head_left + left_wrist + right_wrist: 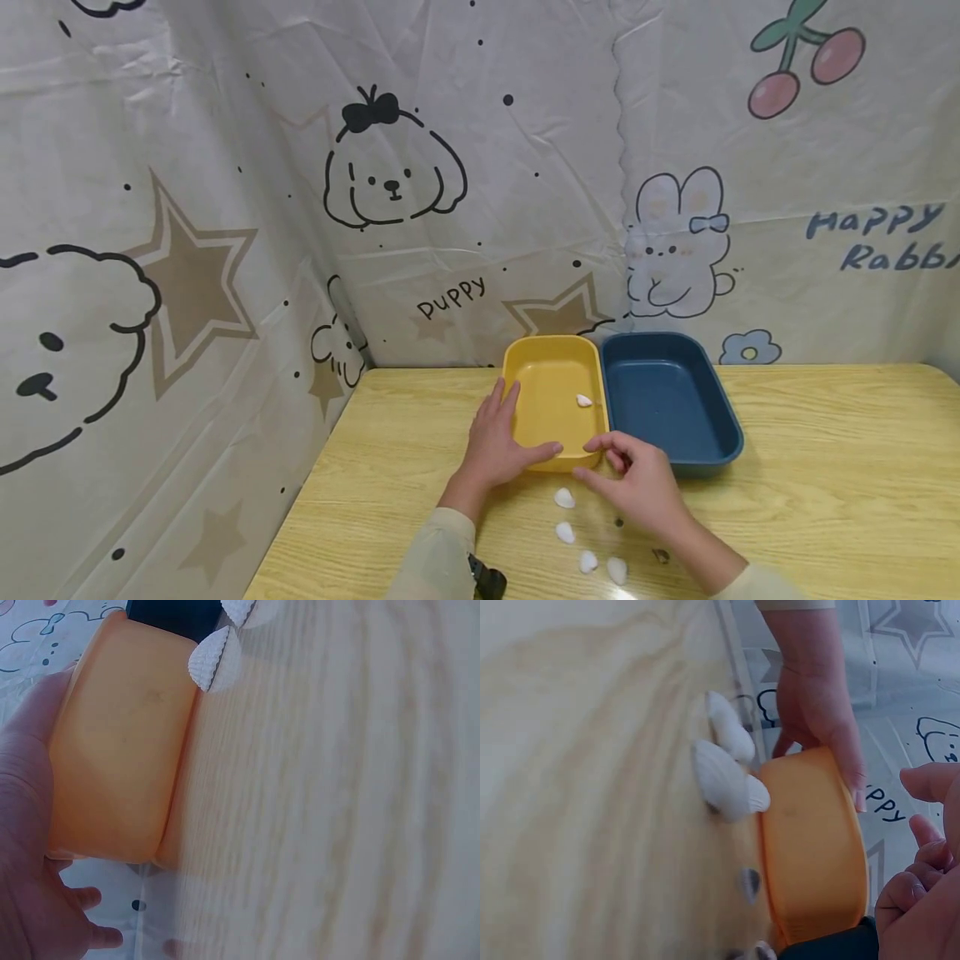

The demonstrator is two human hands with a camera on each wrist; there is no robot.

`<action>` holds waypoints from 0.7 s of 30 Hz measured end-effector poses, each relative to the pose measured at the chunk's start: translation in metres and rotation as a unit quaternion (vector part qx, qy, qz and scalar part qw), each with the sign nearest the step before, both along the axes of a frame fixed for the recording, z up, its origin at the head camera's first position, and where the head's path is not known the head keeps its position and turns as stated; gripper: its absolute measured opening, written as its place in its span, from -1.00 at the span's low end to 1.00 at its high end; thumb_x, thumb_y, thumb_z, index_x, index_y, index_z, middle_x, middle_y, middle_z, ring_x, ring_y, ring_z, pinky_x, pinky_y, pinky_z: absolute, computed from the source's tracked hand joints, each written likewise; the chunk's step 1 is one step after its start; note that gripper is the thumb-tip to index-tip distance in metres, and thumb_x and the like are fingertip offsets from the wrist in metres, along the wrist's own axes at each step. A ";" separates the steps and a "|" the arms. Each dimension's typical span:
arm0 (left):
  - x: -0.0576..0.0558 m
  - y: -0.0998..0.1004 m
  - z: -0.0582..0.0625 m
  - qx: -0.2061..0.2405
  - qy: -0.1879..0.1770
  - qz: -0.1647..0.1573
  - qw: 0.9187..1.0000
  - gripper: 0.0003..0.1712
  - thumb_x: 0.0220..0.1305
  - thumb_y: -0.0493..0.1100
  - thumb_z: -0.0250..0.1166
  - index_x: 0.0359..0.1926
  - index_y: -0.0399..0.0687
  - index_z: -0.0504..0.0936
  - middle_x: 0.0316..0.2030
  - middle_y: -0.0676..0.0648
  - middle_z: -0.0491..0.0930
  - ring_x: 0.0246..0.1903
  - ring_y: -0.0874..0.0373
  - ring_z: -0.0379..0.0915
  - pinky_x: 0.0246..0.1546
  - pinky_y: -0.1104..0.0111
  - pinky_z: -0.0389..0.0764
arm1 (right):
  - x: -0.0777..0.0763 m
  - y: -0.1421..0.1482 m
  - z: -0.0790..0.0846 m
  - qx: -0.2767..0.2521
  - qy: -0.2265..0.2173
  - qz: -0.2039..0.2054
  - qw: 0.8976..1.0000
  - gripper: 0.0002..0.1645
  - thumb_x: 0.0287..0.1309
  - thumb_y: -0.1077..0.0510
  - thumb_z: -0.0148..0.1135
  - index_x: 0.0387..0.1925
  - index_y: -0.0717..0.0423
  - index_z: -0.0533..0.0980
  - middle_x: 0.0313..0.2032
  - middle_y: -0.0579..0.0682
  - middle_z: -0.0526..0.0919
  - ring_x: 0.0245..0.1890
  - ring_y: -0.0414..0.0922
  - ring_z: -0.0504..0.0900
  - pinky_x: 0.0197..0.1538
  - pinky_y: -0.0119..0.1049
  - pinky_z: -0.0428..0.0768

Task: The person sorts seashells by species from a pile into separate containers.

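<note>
A yellow tray (551, 421) stands on the table with one small white seashell (583, 401) inside. My left hand (495, 442) rests on its front left corner, fingers straight along the left side and thumb over the front rim. In the left wrist view that thumb lies on the rim of the tray (124, 742). At the front right corner is my right hand (641, 483), its thumb and index finger apart with nothing seen between them; the other fingers curl loosely. Several white seashells (565, 532) lie on the table in front of the tray.
A dark blue tray (660, 400) stands against the yellow one's right side. Near the right wrist lie a small dark piece (618, 522) and a brownish one (661, 556), too small to identify. A printed cloth (480, 167) hangs behind and left of the table (840, 467).
</note>
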State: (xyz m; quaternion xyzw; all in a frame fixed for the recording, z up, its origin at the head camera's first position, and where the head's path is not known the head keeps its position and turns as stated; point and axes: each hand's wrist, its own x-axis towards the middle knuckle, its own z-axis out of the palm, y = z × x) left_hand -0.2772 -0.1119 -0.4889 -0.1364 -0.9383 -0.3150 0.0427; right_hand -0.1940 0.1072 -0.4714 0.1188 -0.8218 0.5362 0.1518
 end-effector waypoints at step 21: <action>-0.001 0.000 -0.001 -0.002 -0.006 0.002 1.000 0.40 -0.15 0.62 0.35 0.60 0.14 -0.01 0.58 -0.02 -0.20 0.49 -0.20 -0.20 0.37 -0.16 -0.01 | -0.001 -0.001 -0.026 0.026 -0.094 0.067 0.993 -0.67 -0.12 0.24 0.62 -0.28 0.13 0.65 -0.62 -0.17 0.26 -0.59 -0.27 0.25 -0.40 -0.36 0.30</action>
